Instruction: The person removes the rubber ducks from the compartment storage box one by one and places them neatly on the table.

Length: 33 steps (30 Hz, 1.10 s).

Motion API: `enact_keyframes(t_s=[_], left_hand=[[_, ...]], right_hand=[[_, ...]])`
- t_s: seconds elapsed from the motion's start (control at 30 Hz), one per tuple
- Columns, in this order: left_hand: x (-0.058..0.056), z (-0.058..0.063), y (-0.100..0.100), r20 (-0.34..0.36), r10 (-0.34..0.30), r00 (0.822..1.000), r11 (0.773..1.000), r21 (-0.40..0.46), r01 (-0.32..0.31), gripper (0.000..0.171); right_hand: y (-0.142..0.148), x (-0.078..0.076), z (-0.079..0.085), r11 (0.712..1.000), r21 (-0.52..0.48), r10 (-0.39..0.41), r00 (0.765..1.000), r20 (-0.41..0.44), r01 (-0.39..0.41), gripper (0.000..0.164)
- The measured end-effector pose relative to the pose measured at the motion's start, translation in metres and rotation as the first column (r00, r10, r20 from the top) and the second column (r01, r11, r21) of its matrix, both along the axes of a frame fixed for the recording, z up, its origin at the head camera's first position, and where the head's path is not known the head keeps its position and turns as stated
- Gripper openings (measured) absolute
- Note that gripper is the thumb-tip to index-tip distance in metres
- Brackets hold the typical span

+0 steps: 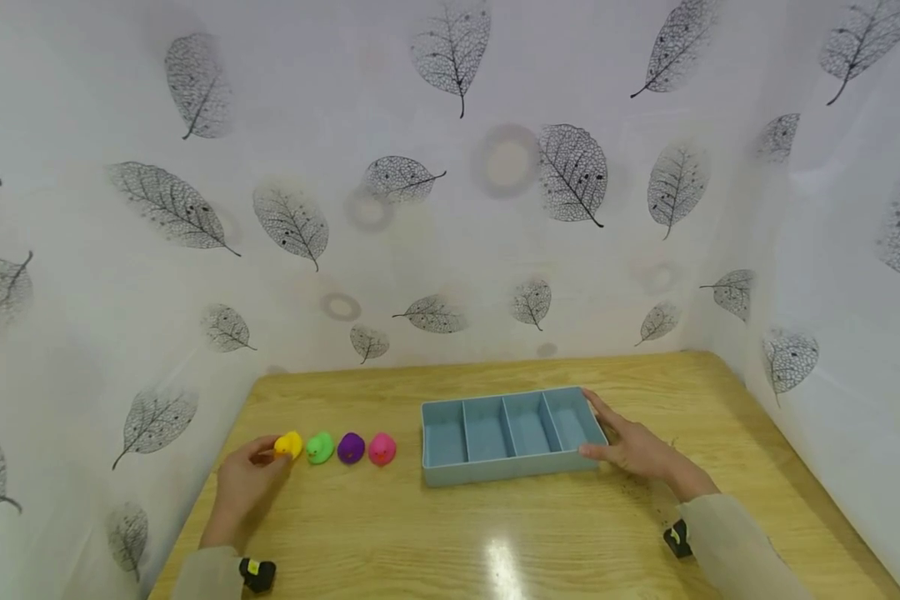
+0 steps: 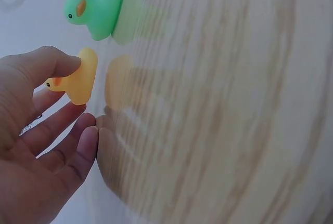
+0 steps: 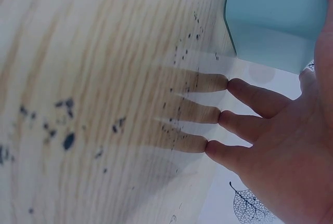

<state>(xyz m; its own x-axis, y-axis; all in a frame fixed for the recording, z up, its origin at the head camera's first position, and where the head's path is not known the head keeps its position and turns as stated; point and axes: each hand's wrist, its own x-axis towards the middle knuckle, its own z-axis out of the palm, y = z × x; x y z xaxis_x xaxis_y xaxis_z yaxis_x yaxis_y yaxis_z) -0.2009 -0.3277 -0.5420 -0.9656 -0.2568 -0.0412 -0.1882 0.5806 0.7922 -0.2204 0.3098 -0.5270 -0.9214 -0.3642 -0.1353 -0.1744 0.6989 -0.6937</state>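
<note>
At the left end of a row of toy ducks, my left hand (image 1: 249,479) pinches a yellow rubber duck (image 2: 83,81) between thumb and fingers. In the left wrist view a narrow gap shows between the duck and its reflection on the table. Beside it sit a green duck (image 1: 319,448), a purple duck (image 1: 351,448) and a pink duck (image 1: 382,449). My right hand (image 1: 637,450) grips the right end of a blue-grey divided tray (image 1: 495,472), thumb at the front corner and index finger at the back one. Its other fingertips (image 3: 237,86) rest on the table.
The tray's several compartments hold nothing. Under everything is a glossy wood-grain table (image 1: 450,542), with dark specks near the right hand. White leaf-print sheeting (image 1: 450,250) stands behind the table and along both sides.
</note>
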Motion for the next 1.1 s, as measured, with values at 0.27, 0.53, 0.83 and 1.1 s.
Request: enact_keyframes(t_s=[0.27, 0.53, 0.83, 1.1], left_hand=[[-0.0031, -0.0058, -0.0047, -0.010, -0.032, 0.999, 0.996, -0.086, 0.031, 0.048], [-0.0019, -0.0039, -0.0037, -0.007, -0.043, 0.999, 0.993, -0.106, 0.042, 0.048], [-0.0029, -0.0058, -0.0057, -0.051, -0.052, 0.997, 0.989, -0.141, 0.045, 0.046], [-0.0016, 0.0023, -0.0077, -0.020, -0.100, 0.995, 0.986, -0.138, 0.096, 0.066]], right_hand=[[-0.0003, -0.0013, 0.0011, 1.000, -0.001, 0.008, 1.000, 0.004, -0.008, 0.102], [0.0003, -0.0006, 0.0010, 1.000, -0.002, 0.013, 1.000, -0.005, -0.013, 0.102], [0.0005, -0.0015, 0.0014, 1.000, -0.006, 0.016, 1.000, -0.003, -0.016, 0.101], [-0.0012, -0.0015, 0.0054, 1.000, 0.008, 0.016, 1.000, -0.014, -0.016, 0.102]])
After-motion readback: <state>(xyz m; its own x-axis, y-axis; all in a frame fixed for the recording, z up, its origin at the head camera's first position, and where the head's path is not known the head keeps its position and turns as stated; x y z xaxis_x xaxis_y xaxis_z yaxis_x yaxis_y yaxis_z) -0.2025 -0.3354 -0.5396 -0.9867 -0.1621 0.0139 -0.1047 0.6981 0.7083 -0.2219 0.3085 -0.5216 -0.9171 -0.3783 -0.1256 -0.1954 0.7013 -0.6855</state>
